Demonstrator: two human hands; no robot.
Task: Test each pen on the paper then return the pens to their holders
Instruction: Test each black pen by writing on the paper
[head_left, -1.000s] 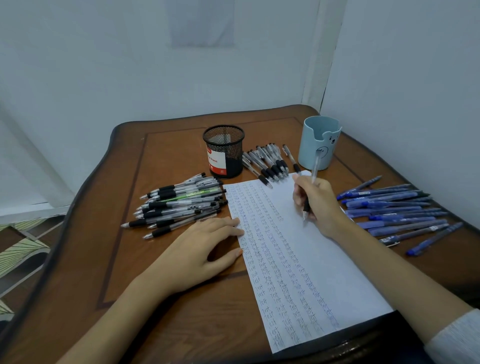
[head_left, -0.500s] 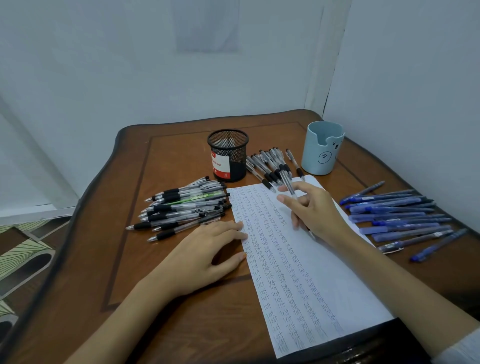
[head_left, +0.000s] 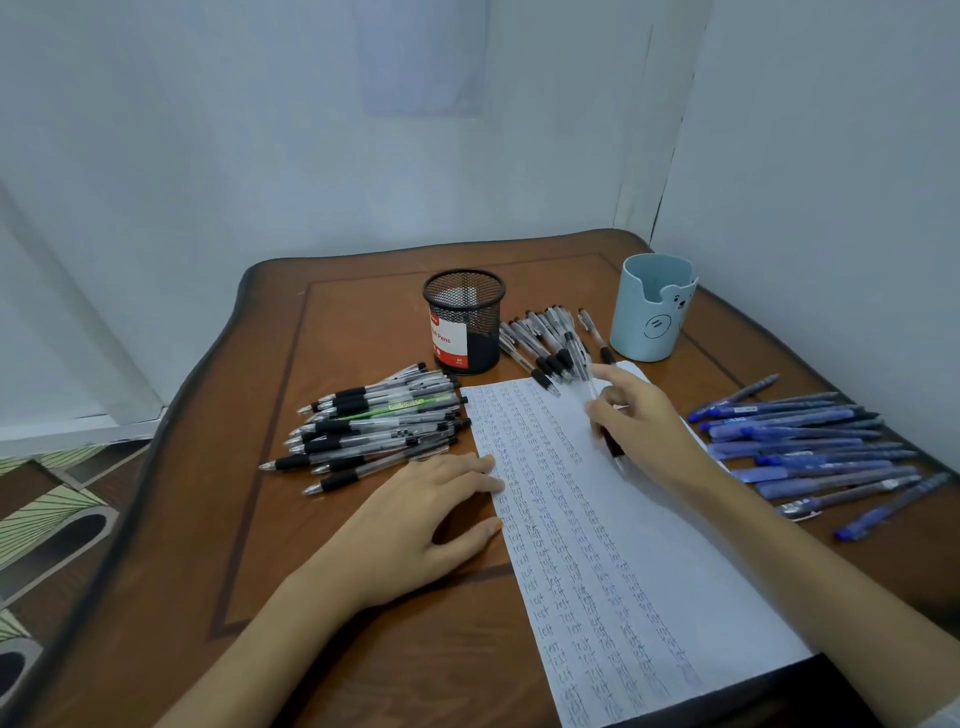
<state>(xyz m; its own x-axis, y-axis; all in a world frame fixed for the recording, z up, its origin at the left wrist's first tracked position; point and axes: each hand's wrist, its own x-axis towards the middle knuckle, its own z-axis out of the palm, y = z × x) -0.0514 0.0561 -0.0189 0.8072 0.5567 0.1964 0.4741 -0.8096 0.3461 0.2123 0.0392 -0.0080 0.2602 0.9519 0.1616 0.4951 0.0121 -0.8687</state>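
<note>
While the right hand (head_left: 639, 415) pinches one pen (head_left: 613, 446) between thumb and curled fingers above the far end of the paper (head_left: 649, 561), the step in hand looks like writing a test mark. To do it well, the tip should land on a bare patch toward the sheet's right side, since columns of "test" already fill its left and middle, and a light, short stroke is enough to show ink. The left hand (head_left: 426, 519) lies flat and holds nothing, its straight fingertips on the paper's left edge; pressing there should stop the sheet sliding toward the table's (head_left: 363, 312) near edge. The pen's long axis runs roughly from far edge to near edge, slanted a little rightward. Its tip points down and toward the near edge, and its back end toward the loose heap (head_left: 545, 338) between the mesh holder (head_left: 464, 322) and the cup (head_left: 652, 312) by the far right corner. Whether the tip touches the paper I cannot tell. Black pens (head_left: 374, 421) lie left of the sheet, blue pens (head_left: 810, 441) by the right edge.
</note>
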